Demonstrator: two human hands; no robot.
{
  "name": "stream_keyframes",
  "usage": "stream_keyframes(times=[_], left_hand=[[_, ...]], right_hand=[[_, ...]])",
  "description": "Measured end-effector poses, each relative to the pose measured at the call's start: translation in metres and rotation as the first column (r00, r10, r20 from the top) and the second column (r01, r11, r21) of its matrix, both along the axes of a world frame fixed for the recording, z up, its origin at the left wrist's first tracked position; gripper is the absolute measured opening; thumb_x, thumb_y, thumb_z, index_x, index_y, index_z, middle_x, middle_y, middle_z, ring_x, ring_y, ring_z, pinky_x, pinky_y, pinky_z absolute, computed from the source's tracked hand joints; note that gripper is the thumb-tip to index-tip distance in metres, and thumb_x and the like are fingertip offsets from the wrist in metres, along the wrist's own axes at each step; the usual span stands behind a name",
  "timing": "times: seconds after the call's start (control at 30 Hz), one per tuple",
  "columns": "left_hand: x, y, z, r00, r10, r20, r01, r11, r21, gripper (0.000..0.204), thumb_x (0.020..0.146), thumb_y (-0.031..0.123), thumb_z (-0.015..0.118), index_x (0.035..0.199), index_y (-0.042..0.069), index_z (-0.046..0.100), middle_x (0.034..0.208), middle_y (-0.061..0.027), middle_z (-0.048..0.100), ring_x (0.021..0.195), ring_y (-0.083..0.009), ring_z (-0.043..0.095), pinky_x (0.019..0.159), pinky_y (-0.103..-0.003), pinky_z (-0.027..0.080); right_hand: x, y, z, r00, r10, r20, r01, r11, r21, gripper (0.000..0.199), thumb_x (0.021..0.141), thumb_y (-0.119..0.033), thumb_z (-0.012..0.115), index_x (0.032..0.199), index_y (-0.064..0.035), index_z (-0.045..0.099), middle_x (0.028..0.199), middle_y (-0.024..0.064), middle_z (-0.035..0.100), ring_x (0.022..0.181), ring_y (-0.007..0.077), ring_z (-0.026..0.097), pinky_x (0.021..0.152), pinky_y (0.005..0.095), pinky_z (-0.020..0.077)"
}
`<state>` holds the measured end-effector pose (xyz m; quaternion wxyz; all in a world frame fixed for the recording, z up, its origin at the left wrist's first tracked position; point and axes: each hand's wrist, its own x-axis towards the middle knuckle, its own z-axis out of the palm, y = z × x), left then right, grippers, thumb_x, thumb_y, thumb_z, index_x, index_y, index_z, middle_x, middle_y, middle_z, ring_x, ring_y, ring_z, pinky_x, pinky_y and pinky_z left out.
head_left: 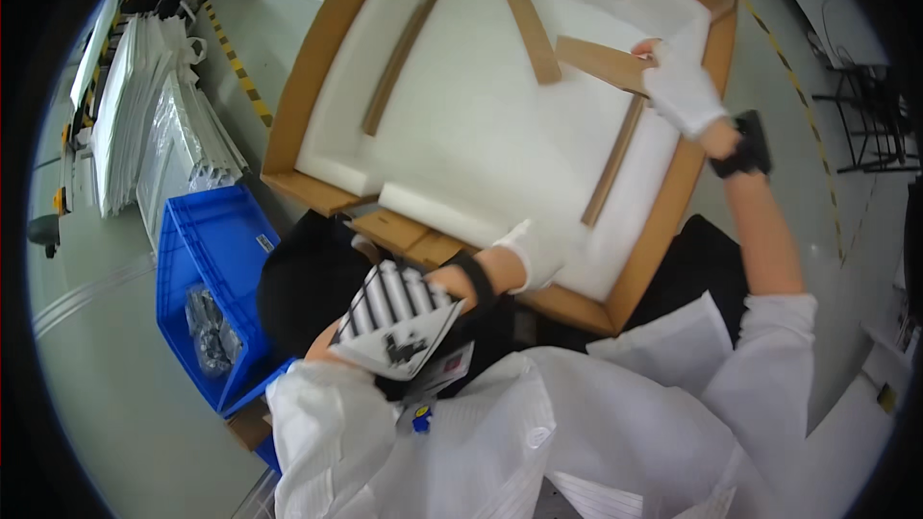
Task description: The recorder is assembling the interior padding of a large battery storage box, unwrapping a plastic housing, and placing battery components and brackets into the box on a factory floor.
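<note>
A large open cardboard box lined with white foam lies in front of me. My right hand, in a white glove, grips a flat brown cardboard strip over the box's far right corner. My left hand, also gloved, rests flat on the foam lining at the near rim of the box. Another loose cardboard strip lies on the foam beside the held one. Thin cardboard strips stand along the foam at the left and right.
A blue plastic crate with a dark bagged item inside stands on the floor at my left. Stacks of white foam sheets lean behind it. Yellow-black floor tape runs by the box. A dark metal stand is at the far right.
</note>
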<state>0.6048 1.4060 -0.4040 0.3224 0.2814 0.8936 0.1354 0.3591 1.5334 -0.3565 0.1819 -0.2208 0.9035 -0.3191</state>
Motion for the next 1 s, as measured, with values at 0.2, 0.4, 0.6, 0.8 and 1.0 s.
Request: stream_keyframes(times=[0.2,0.4,0.6,0.8,1.0], left_hand=[[0.003,0.072,-0.069,1.000,0.017,-0.008,-0.018,0.989,-0.145,0.027,0.074,0.022,0.070,0.097,0.008,0.071,0.106,-0.0105,0.065,0.098,-0.0252,0.063,0.077,-0.037,0.052],[-0.007,0.064,-0.045,0.996,-0.001,0.086,0.018,0.980,-0.199,0.022,0.075,0.020,0.063,0.092,0.008,0.071,0.091,-0.0129,0.069,0.087,-0.0275,0.067,0.072,-0.038,0.052],[-0.011,0.067,-0.037,0.996,0.073,0.042,-0.063,0.978,-0.199,0.021,0.078,0.021,0.061,0.091,0.007,0.070,0.090,-0.0139,0.069,0.086,-0.0293,0.067,0.072,-0.040,0.053],[-0.013,0.061,-0.047,0.999,0.044,0.031,-0.035,0.967,-0.252,0.023,0.080,0.018,0.059,0.096,0.006,0.069,0.094,-0.0147,0.068,0.088,-0.0301,0.067,0.074,-0.039,0.053],[-0.019,0.069,-0.040,0.999,0.007,0.053,0.007,0.969,-0.247,0.026,0.081,0.019,0.058,0.101,0.005,0.068,0.099,-0.0149,0.068,0.092,-0.0298,0.066,0.076,-0.038,0.053]], right_hand=[[0.120,0.098,0.154,0.958,-0.083,0.276,0.066,0.995,0.070,0.014,0.081,-0.008,0.044,0.084,-0.0011,0.055,0.063,0.0090,0.058,0.044,0.0135,0.056,0.041,0.0250,0.0442],[0.150,0.127,0.196,0.850,-0.071,0.521,0.023,0.995,0.097,0.013,0.078,-0.009,0.046,0.072,-0.0010,0.055,0.058,0.0082,0.056,0.042,0.0145,0.056,0.039,0.0223,0.0446],[0.174,0.098,0.143,0.747,0.003,0.665,0.042,0.998,-0.051,0.021,0.080,-0.020,0.051,0.074,0.0003,0.056,0.062,0.0060,0.056,0.048,0.0127,0.054,0.045,0.0253,0.0435],[0.178,0.104,0.179,0.763,-0.004,0.647,0.006,1.000,-0.001,0.022,0.083,-0.016,0.053,0.072,0.0037,0.053,0.055,0.0094,0.057,0.040,0.0193,0.058,0.035,0.0267,0.0456],[0.197,0.141,0.057,0.853,0.200,0.482,-0.285,0.952,0.109,0.028,0.084,-0.024,0.053,0.077,0.0024,0.058,0.062,0.0159,0.061,0.051,0.0252,0.062,0.051,0.0360,0.0514]])
